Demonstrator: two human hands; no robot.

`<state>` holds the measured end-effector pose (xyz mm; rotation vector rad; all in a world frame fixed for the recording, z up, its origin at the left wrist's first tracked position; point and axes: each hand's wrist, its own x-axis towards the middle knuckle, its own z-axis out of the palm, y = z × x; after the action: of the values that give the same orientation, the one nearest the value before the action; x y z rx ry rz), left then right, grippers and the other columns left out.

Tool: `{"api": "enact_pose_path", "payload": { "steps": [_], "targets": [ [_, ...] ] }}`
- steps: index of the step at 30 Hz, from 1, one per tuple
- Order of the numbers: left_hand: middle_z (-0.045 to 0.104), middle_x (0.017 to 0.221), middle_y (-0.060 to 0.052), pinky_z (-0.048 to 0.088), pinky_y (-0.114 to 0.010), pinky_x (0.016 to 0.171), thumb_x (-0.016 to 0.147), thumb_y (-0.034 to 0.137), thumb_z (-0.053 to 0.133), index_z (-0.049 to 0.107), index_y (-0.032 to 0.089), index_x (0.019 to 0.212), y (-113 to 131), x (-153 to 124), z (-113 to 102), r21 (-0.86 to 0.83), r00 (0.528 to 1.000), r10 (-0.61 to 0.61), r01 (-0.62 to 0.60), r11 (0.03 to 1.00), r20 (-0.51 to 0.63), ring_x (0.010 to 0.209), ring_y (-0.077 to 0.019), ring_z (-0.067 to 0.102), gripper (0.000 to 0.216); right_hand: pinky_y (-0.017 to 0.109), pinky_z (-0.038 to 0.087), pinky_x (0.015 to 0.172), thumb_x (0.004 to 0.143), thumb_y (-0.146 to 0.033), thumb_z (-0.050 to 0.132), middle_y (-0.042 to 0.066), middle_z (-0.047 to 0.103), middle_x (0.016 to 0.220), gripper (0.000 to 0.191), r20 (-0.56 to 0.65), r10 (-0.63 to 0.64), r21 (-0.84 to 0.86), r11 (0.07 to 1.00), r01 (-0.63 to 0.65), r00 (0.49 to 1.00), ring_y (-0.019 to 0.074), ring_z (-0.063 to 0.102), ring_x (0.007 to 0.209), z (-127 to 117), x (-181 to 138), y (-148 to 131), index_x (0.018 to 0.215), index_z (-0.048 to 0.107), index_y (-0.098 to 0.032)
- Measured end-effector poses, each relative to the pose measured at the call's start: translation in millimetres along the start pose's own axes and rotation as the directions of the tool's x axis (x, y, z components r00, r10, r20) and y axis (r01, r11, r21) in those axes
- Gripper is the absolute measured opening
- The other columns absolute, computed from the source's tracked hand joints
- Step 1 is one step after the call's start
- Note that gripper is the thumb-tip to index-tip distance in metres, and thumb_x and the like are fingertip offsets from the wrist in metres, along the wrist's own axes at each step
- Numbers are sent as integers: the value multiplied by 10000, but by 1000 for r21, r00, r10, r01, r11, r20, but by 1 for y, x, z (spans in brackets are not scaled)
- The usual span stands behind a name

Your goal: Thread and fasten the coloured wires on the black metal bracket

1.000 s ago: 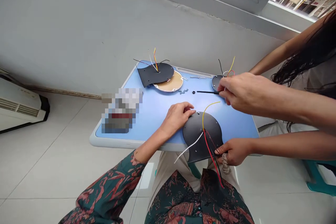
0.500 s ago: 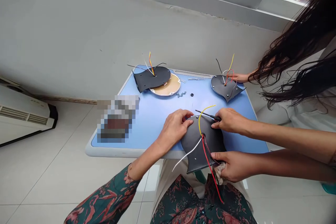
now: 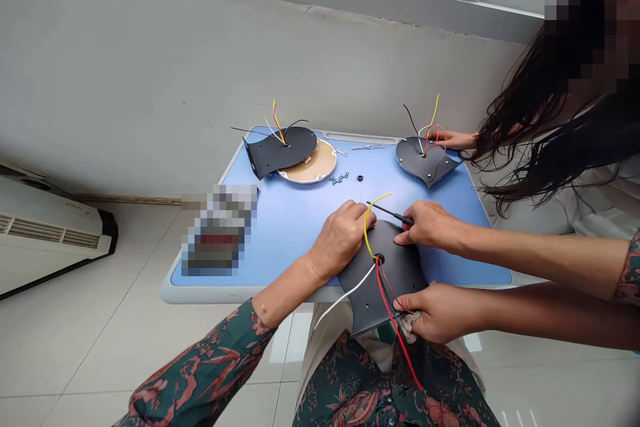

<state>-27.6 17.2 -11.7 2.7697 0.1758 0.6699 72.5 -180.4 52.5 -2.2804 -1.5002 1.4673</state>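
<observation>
Beneath curled fingers of your left hand [image 3: 340, 233], grip unclear: black wired plate [image 3: 400, 255]; right hand [image 3: 429, 224] closed round screwdriver [image 3: 400, 217]; ease yellow wire [image 3: 367, 233] clear of shaft

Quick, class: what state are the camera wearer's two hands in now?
Left hand: curled at the nearest black plate's rim; grip unclear.
Right hand: closed, holding the screwdriver.

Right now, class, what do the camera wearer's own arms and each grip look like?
The left sleeve is dark green with reddish floral print; the right sleeve, seen only at the picture's edge, matches. The left grip and right grip are ungloved hands.
</observation>
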Motion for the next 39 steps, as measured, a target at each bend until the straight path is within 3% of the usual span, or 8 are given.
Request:
{"api": "enact_pose_path", "payload": {
  "steps": [11,18,22,25,27,33,36,39],
  "targets": [
    [663,933,-79,499,-323,787,1006,108,403,633,165,971,-16,-2,-11,-49,993,61,-56,997,104,838,-205,561,239,271,389,466,619,-298,781,-67,474,460,112,-149,47,235,972,-11,988,153,513,497,14,6,15,693,739,-371],
    [666,835,-39,485,-274,714,970,93,451,608,184,912,-24,3,-9,-199,996,34,-17,980,82,759,-160,589,191,279,454,512,649,-322,754,-48,574,522,76,-175,-22,302,950,75,984,196,616,647,18,7,13,717,757,-357],
    [687,836,-35,484,-269,719,961,107,510,610,180,923,-35,7,-10,-183,991,-132,128,975,-6,770,-161,627,129,264,504,579,680,-176,710,-27,658,590,200,-195,-40,289,952,97,980,206,692,761,1,3,-2,531,644,-291],
    [698,882,-71,490,-305,758,962,101,499,634,168,928,-47,18,-9,12,984,-178,178,984,-25,823,-193,628,154,249,476,579,637,-93,727,-39,694,665,212,-308,82,136,990,-42,948,184,685,746,-28,11,-10,565,632,-269],
    [695,886,-84,490,-319,769,948,82,500,649,165,896,-54,26,-6,89,987,-161,160,983,7,834,-206,618,178,267,412,533,603,-153,804,-17,640,608,235,-353,218,32,975,-221,910,185,631,665,-51,24,-13,552,591,-239],
    [701,1059,-104,529,-352,859,955,124,553,666,175,1071,-51,18,-11,74,984,-168,173,982,-62,967,-219,647,170,284,328,543,712,-256,758,-10,578,616,248,-400,248,-1,963,-271,883,148,503,612,-80,49,-9,612,533,-220],
    [715,1080,-79,555,-346,869,974,140,535,653,200,1146,-30,-13,-29,-98,938,-298,285,954,-178,944,-193,679,217,281,341,573,725,-281,754,-15,600,640,226,-406,232,7,968,-250,884,145,510,622,-74,46,-4,653,549,-221],
    [742,1010,-48,587,-314,788,966,249,590,647,209,1176,-1,-53,-42,-300,835,-544,500,813,-83,780,-156,689,222,280,345,595,745,-315,743,-24,620,670,210,-419,207,14,975,-222,884,148,531,654,-69,43,1,693,560,-227]
  ]
}}
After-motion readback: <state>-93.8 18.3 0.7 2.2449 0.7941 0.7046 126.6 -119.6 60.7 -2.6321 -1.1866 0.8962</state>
